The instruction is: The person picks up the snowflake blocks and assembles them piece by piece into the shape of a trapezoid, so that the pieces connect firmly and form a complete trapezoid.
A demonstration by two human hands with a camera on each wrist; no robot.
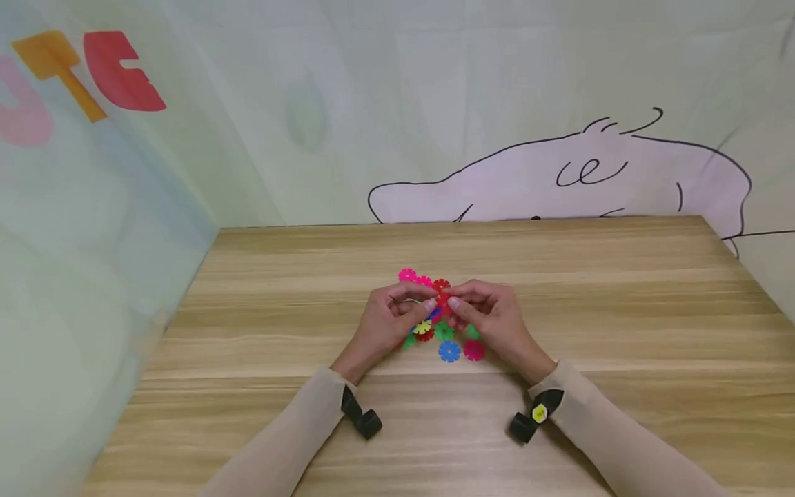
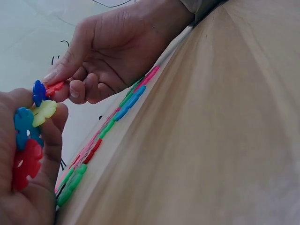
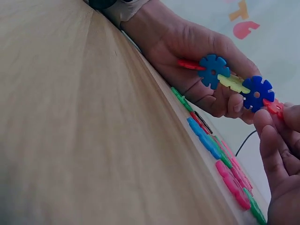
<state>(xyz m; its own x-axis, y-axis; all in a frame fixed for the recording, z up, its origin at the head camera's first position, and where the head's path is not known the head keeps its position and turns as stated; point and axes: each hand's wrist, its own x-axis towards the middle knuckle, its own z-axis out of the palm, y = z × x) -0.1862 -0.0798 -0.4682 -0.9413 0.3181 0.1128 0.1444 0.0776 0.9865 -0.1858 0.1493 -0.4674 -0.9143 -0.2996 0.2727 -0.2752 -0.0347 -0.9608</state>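
My left hand (image 1: 388, 319) holds a joined chain of notched discs: a red disc (image 2: 27, 164), a light blue disc (image 3: 213, 71), a yellow disc (image 3: 233, 84) and a dark blue disc (image 3: 257, 93). At the chain's far end, my right hand (image 1: 500, 323) pinches a small red disc (image 3: 275, 108) between thumb and finger, and it touches the dark blue one. In the right wrist view the left hand (image 3: 187, 51) lies behind the chain. Both hands are raised over the loose discs, fingertips close together.
Loose discs lie flat on the wooden table (image 1: 279, 304) below and around the hands, among them a blue disc (image 1: 449, 351), a pink disc (image 1: 474, 350) and a green disc (image 1: 444, 330). A printed cloth (image 1: 298, 166) hangs behind the table.
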